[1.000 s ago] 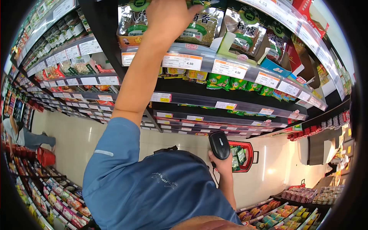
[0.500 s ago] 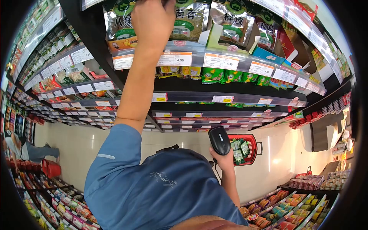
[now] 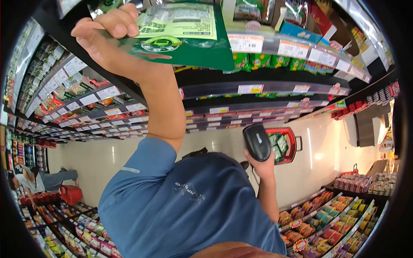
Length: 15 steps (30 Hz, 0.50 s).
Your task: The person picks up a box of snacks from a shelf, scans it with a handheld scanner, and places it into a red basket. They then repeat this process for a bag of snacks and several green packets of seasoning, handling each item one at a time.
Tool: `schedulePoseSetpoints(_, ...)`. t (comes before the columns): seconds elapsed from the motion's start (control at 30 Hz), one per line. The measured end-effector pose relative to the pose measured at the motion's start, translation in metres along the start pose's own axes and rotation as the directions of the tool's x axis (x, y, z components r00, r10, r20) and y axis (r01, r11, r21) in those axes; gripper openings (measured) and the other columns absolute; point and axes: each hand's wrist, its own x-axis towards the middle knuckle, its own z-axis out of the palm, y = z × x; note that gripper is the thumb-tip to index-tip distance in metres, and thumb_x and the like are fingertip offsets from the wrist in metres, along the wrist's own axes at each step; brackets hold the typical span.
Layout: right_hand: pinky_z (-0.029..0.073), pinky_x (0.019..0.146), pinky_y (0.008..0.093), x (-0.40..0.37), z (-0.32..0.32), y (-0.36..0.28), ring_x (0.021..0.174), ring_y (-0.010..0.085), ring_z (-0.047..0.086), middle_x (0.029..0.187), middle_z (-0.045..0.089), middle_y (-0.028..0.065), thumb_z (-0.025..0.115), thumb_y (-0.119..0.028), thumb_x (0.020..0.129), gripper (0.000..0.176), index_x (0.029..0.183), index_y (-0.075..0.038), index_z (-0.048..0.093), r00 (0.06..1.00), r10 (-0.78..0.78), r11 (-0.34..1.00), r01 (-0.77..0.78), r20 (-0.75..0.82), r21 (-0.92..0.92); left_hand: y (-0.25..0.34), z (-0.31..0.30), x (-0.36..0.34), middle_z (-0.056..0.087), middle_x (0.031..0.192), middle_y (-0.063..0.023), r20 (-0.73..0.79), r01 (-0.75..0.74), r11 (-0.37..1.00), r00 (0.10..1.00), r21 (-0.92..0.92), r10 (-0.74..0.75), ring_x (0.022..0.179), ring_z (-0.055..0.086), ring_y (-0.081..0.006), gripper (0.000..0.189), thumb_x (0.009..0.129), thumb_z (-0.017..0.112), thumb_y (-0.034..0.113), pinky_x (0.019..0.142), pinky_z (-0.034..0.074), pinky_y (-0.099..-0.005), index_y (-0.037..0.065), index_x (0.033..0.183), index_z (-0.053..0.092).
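My left hand (image 3: pixel 105 36), at the upper left, is closed on the edge of a green packet (image 3: pixel 204 53). The packet's pale green printed label faces the camera, and the packet hangs in front of the upper shelf. My right hand (image 3: pixel 262 162), right of my body, is wrapped round a black handheld scanner (image 3: pixel 257 142); a cable hangs below that hand. Behind the scanner, a red basket (image 3: pixel 294 146) on the floor holds several green-and-white packets (image 3: pixel 280 144).
Shelves with price labels (image 3: pixel 246 43) run across the front and left. Blue and red open boxes (image 3: pixel 300 32) sit at the upper right. Another person (image 3: pixel 36 178) is at the far left beside a red basket (image 3: pixel 71 194). Racks of goods (image 3: pixel 316 228) are at the lower right.
My left hand has come away from the shelf packets, down and left, bringing the green packet into full view. The scanner and my right hand appear slightly higher and further right.
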Motion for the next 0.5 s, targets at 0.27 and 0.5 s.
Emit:
schedulePoseSetpoints(0.27,0.052,0.077,0.0288,-0.025,-0.023,-0.011,0.085,0.0147,0.067,0.100,0.070,0.0109,0.086,-0.003,0.065,0.049,0.108,0.004,0.062,0.985,-0.121,0.981,0.137,-0.121,0.136,0.009,-0.032,0.016,0.058,0.083,0.0039,0.588,0.156,0.793,0.756,-0.588,0.287,0.071,0.051,-0.0133,0.032,0.103,0.042,0.025,0.070,0.034,-0.0337,0.015,0.133,0.048)
schedulePoseSetpoints(0.5,0.053,0.078,0.0396,-0.024,-0.069,-0.011,0.084,0.0332,0.069,0.092,0.069,0.0180,0.079,-0.040,0.062,0.068,0.109,0.006,0.063,0.878,-0.469,0.873,0.446,0.094,0.196,0.015,-0.044,-0.069,0.060,0.082,-0.0026,0.547,0.545,0.794,0.765,-0.269,-0.340,0.072,0.055,-0.0207,0.030,0.099,0.048,0.023,0.070,0.039,-0.0372,0.010,0.125,0.051)
